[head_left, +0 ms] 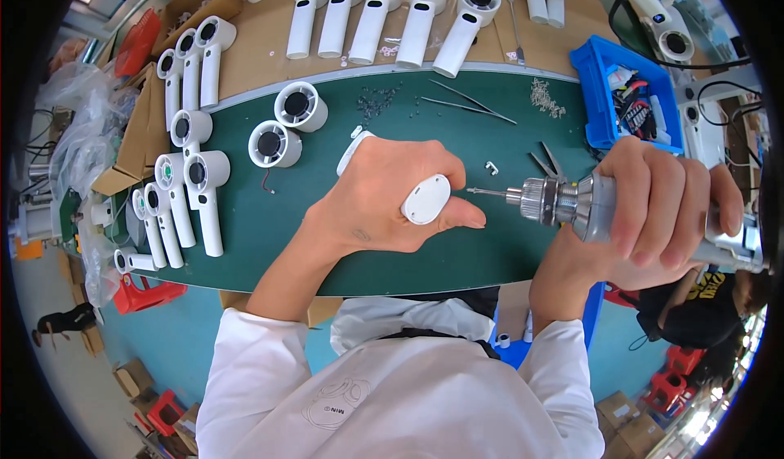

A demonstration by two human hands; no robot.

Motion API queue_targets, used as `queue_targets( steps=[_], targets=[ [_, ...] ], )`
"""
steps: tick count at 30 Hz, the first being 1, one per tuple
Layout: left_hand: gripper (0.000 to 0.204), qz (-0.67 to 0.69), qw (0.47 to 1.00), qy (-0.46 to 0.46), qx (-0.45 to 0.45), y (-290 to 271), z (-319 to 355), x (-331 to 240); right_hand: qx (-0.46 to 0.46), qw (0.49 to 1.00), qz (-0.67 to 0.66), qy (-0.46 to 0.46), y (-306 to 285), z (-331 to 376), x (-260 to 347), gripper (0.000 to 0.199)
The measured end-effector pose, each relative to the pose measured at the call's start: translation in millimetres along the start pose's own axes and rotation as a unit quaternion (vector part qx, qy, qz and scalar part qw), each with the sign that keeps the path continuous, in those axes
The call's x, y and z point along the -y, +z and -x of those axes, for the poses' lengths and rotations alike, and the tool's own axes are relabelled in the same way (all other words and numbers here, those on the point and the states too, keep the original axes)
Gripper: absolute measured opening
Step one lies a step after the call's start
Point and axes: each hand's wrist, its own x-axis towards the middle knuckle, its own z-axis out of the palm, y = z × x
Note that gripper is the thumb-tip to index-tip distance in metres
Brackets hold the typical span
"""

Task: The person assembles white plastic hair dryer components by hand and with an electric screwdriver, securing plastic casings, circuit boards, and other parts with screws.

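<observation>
Left hand (377,188) curled round 1 smooth, oval-ended white handle (426,200); right hand (663,207) gripping ribbed metal power screwdriver (545,201).

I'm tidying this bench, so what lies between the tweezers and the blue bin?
In the head view, a scattered pile of small pieces lies between the tweezers and the blue bin.

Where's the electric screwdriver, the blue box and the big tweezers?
Electric screwdriver (563,202), head view: on its silver front section.
Blue box (595,104), head view: on its left wall.
Tweezers (496,116), head view: near their joined end.
</observation>
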Motion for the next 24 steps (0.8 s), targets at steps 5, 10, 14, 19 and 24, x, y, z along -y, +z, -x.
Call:
queue_targets(
  steps=[5, 10, 14, 19, 24],
  targets=[
    [0.038, 0.006, 0.999, 0.042, -0.026, 11.2, -1.3, -1.1, 0.098, 0.995, 0.009, -0.016, -6.5, 2.7, -2.7, 0.014],
    [0.039, -0.021, 0.998, 0.055, -0.01, 10.0, -3.3, -1.9, 0.117, 0.992, 0.048, -0.002, -4.7, 3.9, -6.1, 0.013],
    [0.037, -0.05, 0.998, 0.049, 0.009, 7.1, -2.9, -3.2, 0.136, 0.987, 0.074, 0.042, -4.5, 1.4, -2.3, 0.014],
    [0.031, -0.07, 0.997, 0.021, 0.035, 4.3, -0.5, -1.3, 0.177, 0.977, 0.086, 0.086, -1.8, 3.0, -3.4, 0.023],
    [0.034, -0.073, 0.997, 0.022, 0.031, 2.6, 0.1, -2.7, 0.157, 0.981, 0.095, 0.066, 0.0, 7.1, -9.9, 0.033]
  ],
)
